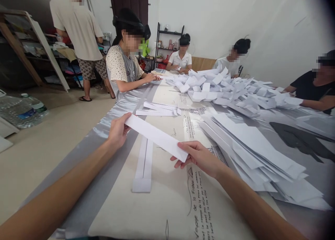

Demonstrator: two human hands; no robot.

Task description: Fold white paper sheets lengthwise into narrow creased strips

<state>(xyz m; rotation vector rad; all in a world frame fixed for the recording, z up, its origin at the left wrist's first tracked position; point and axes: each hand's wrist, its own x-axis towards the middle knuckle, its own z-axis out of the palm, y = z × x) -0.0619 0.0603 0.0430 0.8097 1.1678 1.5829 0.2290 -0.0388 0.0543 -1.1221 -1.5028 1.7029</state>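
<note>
A long white folded paper strip (157,135) is stretched between my two hands above the table. My left hand (119,130) pinches its far left end, and my right hand (197,154) grips the near right end with the thumb on top. Below it, partly covered, another folded paper strip (142,166) lies on the tablecloth, its near end folded over. Farther off, several narrow paper strips (157,110) lie together. To the right of my right hand rests a thick stack of white paper sheets (248,149).
A large heap of folded white papers (217,86) covers the table's far part. Several people sit round the table, one person (128,65) at the left edge; another person (78,34) stands behind. The printed tablecloth (117,212) runs beneath everything. Water bottles (21,111) stand on the floor.
</note>
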